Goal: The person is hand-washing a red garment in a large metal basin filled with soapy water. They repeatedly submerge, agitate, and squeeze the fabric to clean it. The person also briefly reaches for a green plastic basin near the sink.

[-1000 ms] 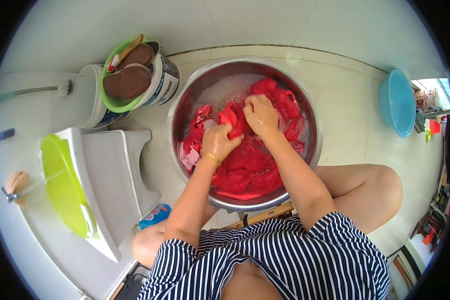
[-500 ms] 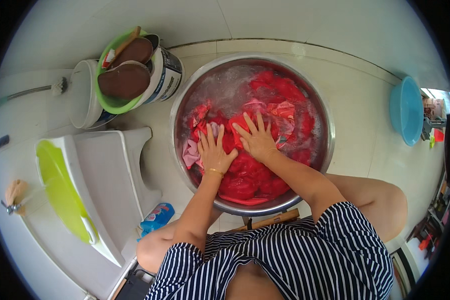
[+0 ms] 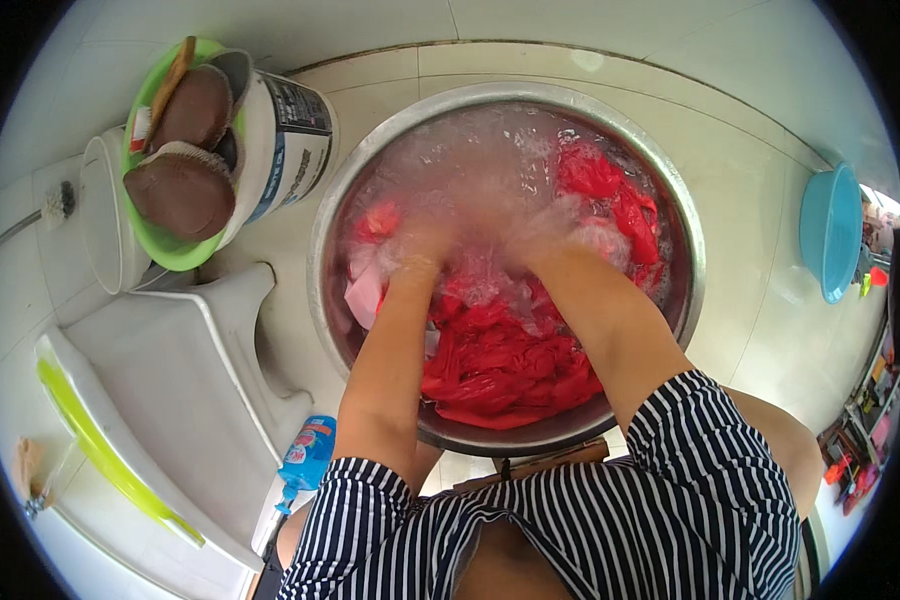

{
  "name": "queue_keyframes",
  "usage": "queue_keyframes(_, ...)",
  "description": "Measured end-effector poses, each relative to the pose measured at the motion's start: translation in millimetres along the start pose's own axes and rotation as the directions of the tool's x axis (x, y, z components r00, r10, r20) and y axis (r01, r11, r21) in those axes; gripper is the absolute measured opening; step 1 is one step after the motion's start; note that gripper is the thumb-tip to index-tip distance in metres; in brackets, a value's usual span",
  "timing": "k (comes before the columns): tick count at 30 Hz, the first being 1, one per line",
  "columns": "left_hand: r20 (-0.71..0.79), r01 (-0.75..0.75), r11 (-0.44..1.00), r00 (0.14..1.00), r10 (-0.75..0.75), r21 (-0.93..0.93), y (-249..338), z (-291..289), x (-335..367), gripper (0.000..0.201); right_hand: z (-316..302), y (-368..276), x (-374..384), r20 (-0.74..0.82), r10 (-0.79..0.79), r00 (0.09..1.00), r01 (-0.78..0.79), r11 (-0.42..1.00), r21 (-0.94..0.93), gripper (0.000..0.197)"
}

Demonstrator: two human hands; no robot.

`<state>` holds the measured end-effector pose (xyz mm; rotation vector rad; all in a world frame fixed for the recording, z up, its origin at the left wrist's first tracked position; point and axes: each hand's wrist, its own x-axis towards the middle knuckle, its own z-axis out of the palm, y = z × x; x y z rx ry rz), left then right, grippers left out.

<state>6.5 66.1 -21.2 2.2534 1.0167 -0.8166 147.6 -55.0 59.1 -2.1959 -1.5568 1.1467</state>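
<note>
A large round metal basin (image 3: 322, 255) holds cloudy water (image 3: 460, 150) and a heap of wet red cloth (image 3: 510, 365). Both arms reach down into it. My left hand (image 3: 425, 240) is sunk in the water beside a pink piece of cloth (image 3: 365, 293), its fingers smeared and hidden. Under splashing water, my right hand (image 3: 540, 240) lies close to the left one; its fingers cannot be made out either. More red cloth (image 3: 625, 200) floats at the right side of the basin.
At upper left, a green basin (image 3: 142, 225) with brown slippers and a wooden-handled brush rests on white buckets (image 3: 300, 140). A white washboard sink (image 3: 185, 385) stands left, near a blue bottle (image 3: 308, 455). A blue basin (image 3: 830, 235) leans at the right wall.
Both hands have gone from lying spread on the red cloth to being deep in the water, which now splashes. The cloth has shifted, and the view has moved closer to the basin.
</note>
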Motion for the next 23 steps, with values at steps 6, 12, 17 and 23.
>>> queue_keyframes(6, -0.116, -0.057, 0.994, 0.992, 0.046, -0.095, 29, -42, -47, 0.075, 9, 49, 46, 0.041, 0.239, 0.97, -0.237, 0.9, 0.367, 0.068)
queue_keyframes(12, -0.394, -0.292, 0.888, 0.908, 0.14, -0.355, 23, -21, -192, 0.047, -1, -50, -43, -0.094, 0.354, 0.931, -0.299, 0.882, 0.364, 0.071)
queue_keyframes(17, -0.542, -0.339, 0.675, 0.834, -0.107, -0.656, -42, 31, -227, 0.024, 69, -100, -146, -0.375, -0.03, 0.927, 0.023, 0.999, -0.024, 0.062)
queue_keyframes(23, -0.473, -0.267, 0.949, 0.823, 0.314, 0.166, -21, 31, -194, 0.074, 136, -75, -182, -0.33, -0.027, 0.944, -0.02, 0.99, -0.138, 0.072)
